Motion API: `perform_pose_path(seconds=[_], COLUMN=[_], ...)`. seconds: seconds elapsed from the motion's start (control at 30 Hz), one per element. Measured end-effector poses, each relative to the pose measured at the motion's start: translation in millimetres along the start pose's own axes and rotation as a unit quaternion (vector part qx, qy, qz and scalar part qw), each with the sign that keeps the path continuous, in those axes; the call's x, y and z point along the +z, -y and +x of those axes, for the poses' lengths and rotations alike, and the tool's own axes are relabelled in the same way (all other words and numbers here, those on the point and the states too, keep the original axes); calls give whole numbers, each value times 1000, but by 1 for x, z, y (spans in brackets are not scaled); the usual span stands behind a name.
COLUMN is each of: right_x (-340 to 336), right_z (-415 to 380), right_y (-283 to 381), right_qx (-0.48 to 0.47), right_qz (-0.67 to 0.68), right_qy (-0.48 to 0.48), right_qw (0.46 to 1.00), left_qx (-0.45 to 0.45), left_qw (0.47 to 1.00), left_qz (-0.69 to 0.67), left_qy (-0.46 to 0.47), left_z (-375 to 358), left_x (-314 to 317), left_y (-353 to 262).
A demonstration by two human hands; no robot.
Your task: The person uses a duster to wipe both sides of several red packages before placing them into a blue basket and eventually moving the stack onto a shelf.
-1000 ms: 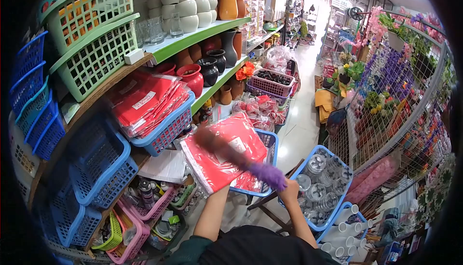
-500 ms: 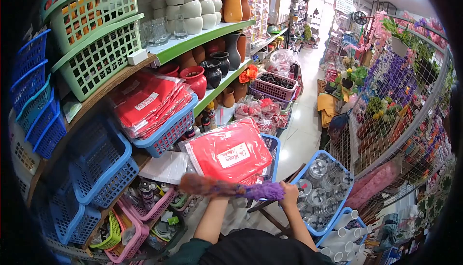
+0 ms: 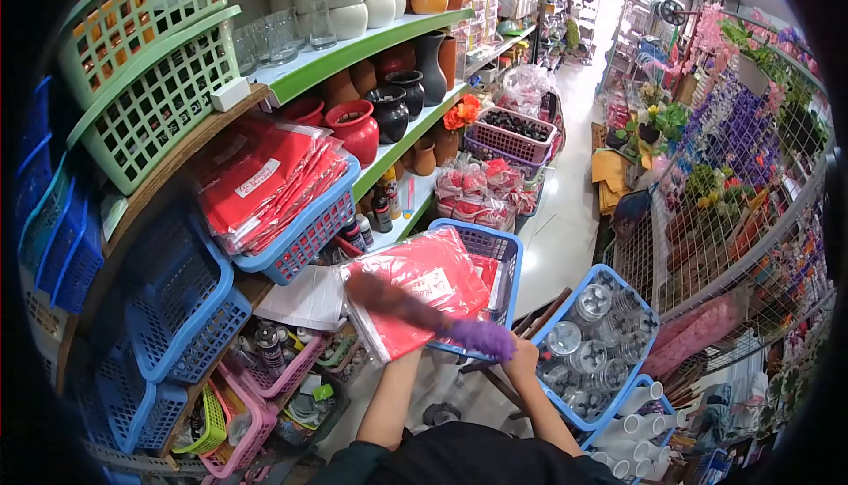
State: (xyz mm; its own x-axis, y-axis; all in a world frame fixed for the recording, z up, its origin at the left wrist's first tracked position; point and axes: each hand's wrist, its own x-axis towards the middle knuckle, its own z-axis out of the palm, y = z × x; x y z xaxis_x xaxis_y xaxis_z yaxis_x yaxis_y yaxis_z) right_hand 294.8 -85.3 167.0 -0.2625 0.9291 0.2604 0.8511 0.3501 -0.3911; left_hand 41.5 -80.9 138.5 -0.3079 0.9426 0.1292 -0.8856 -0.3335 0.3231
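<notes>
Duster (image 3: 415,313) is the tool in play, so let's sweep across from the left. High on the left shelving sit the green baskets (image 3: 150,87). Below them is a blue basket (image 3: 305,236) stacked with red packets, untouched.

Moving in, the left forearm (image 3: 389,397) rises to the lower edge of one red packet (image 3: 428,273), which is tilted up over a second blue basket (image 3: 499,260) on the floor rack. The left hand itself is hidden under that packet. I judge it is propping the packet up, but I cannot tell how the fingers are set.

Across the packet's face lies the duster, its dark, blurred head at the packet's left side and its purple end running down and right. There the right hand (image 3: 523,363) is clenched around that purple end, a firm fist, just beside the blue bin (image 3: 616,271) of clear jars (image 3: 583,344).

By my reading the step in hand is brushing the packet's plastic face, mid-stroke. A further stroke would call for the packet held steady and flat towards the brush. The right wrist would need to carry the head across the uncovered right half without clipping the basket rim or the jars close by.
</notes>
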Motion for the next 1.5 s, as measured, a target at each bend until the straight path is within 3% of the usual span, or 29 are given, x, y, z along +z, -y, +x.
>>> perform_pose_path(seconds=[0.03, 0.13, 0.27, 0.37, 0.43, 0.5, 0.57, 0.6, 0.73, 0.8, 0.83, 0.87, 0.9, 0.97, 1.1, 1.27, 1.3, 1.4, 1.47, 1.5], right_x=[13, 20, 54, 75, 92, 100, 102, 93, 42, 13, 14, 13, 15, 16, -13, -34, -54, -62, -68, -73], right_z=[6, 28, 65, 80, 86, 89, 92, 98, 92, 87, 85, 80, 74, 59, 57, 67, 68, 73, 74, 74], right_y=[-8, -17, -48, -62, -69, -69, -71, -66, -26, -3, -1, 1, 4, 22, 73, 52, 53, 25, 19, 24], right_qx=[3, 140, 154, 122, 128, 137, 151, 191, 174, 87, 86, 17, -55, 68, 184, 179, 159, 106, 67, 68], right_qz=[0, 34, 12, -53, -156, -164, -169, -165, -186, -136, -138, 145, 416, 699, 939, 950, 955, 963, 961, 961], right_qy=[3, 12, 4, 42, 119, 122, 146, 207, 162, 187, 183, 193, 187, 240, 138, 49, 32, 8, 2, 4], right_qw=[1000, 989, 988, 990, 972, 969, 963, 945, 953, 969, 970, 970, 888, 671, 257, 253, 248, 249, 269, 269], left_qx=[-3, -10, -22, -30, -36, -42, -48, -51, -54, -51, -50, -50, -50, -54, -56, -48, -84, -88, -137, -135], left_qw=[1000, 1000, 999, 998, 998, 997, 997, 997, 997, 997, 997, 997, 998, 997, 998, 998, 996, 987, 958, 958], left_qz=[0, 0, 1, -2, -3, -4, -6, -7, -9, -12, -13, -15, -17, -17, -17, -13, -22, -98, -161, -162], left_qy=[-5, -20, -42, -55, -59, -63, -66, -66, -57, -52, -50, -48, -47, -43, -36, -28, 22, 96, 195, 194], left_z=[10, 1, -4, -11, -10, -8, -2, -3, 7, 13, 11, 15, 11, 14, 8, 6, 5, 6, 9, 9], left_x=[1, -10, -19, -24, -23, -21, -16, -16, -5, 1, 3, 7, 7, 15, 34, 22, 115, 124, 117, 112], left_y=[3, 3, 7, 12, 11, 12, 14, 14, 14, 20, 13, 14, 17, 24, 48, 27, -8, -27, -29, -28])
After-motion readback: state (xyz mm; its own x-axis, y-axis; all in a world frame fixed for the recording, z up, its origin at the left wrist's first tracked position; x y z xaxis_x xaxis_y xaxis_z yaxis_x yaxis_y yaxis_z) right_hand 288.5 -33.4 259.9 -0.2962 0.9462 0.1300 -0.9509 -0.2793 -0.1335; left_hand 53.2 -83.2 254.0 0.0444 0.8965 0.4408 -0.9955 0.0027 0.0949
